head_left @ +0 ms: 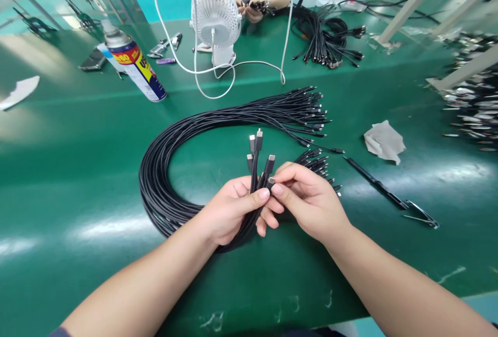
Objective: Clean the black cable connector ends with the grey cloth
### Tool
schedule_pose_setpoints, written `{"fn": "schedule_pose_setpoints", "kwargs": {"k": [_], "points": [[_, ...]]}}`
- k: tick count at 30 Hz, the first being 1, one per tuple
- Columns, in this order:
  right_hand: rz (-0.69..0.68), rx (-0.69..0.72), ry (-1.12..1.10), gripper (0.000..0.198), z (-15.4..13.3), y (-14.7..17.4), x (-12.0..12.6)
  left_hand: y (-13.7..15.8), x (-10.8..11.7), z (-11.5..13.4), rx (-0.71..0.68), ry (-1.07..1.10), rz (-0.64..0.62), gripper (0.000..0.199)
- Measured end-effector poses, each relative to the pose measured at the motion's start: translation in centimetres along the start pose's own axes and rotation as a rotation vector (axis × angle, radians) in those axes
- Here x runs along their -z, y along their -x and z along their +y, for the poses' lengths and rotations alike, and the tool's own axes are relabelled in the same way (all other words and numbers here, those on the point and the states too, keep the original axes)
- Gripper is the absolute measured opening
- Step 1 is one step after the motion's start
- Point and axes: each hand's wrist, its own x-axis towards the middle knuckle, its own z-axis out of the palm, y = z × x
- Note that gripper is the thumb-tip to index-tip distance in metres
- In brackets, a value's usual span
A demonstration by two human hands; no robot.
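A big bundle of black cables [163, 160] lies bent in a U on the green table [78, 171]. One row of its plug ends [311, 111] points right. My left hand [229, 212] grips several cable ends, and their metal plugs [257, 152] stick up above my fingers. My right hand [307, 197] pinches one of these plugs [270, 182] against my left thumb. More loose plug ends [319, 163] lie just behind my right hand.
A spray can [134, 64] lies tilted at the back left. A white desk fan [216, 17] with a white cord stands behind. A person across the table handles cables beside another black pile [327, 38]. Crumpled paper [384, 141] and a black tool [389, 191] lie right.
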Motion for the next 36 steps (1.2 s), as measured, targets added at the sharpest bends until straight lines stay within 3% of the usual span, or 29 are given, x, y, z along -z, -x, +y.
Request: {"fn": "schedule_pose_setpoints", "kwargs": {"k": [8, 19, 26, 31, 34, 36], "points": [[-0.004, -0.097, -0.145, 0.014, 0.6, 0.0, -0.1, -0.1, 0.0, -0.9, -0.107, 0.028, 0.018, 0.019], [0.091, 0.072, 0.188, 0.015, 0.2, -0.1, -0.2, -0.1, -0.3, -0.5, -0.172, -0.101, 0.038, 0.019], [0.039, 0.006, 0.065, 0.014, 0.8, -0.2, -0.1, -0.2, -0.2, -0.4, -0.158, -0.136, 0.052, 0.018], [0.098, 0.073, 0.336, 0.012, 0.5, -0.7, 0.4, -0.2, 0.4, -0.3, -0.110, -0.095, 0.036, 0.018], [0.084, 0.155, 0.521, 0.015, -1.1, -1.2, 1.1, -0.3, 0.6, -0.2, -0.061, -0.046, 0.016, 0.015], [0.158, 0.221, 0.664, 0.016, -2.5, -1.6, 2.5, -0.3, 0.5, -0.1, -0.045, -0.034, 0.030, 0.014]]}}
